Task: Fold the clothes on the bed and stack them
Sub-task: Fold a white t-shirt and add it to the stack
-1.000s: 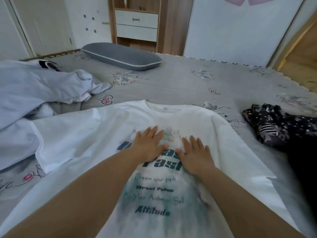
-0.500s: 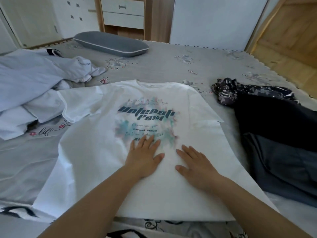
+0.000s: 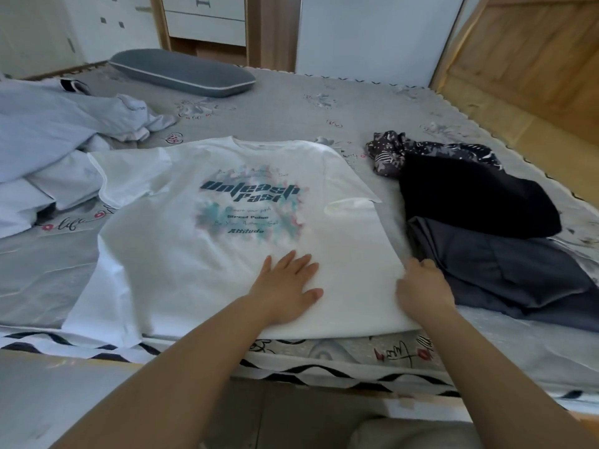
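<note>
A white T-shirt (image 3: 181,254) with a teal print lies face up and spread flat on the grey bed (image 3: 291,118), its hem at the near edge. My left hand (image 3: 287,286) rests flat on the shirt's lower middle, fingers apart. My right hand (image 3: 421,286) curls its fingers over the shirt's right side edge near the hem; I cannot tell whether it pinches the cloth. Light blue clothes (image 3: 48,134) are heaped at the left. A black garment (image 3: 470,196), a dark grey one (image 3: 505,267) and a dark patterned one (image 3: 395,150) lie at the right.
A grey pillow (image 3: 181,72) lies at the far side of the bed. Beyond it stand a wooden drawer unit (image 3: 207,24) and white walls. A wooden door panel (image 3: 525,59) rises at the right. The bed's near edge runs across the lower view.
Both hands slid down the shirt from the print toward the hem. My right hand then moved rightward to the shirt's side edge. The view tilted further down.
</note>
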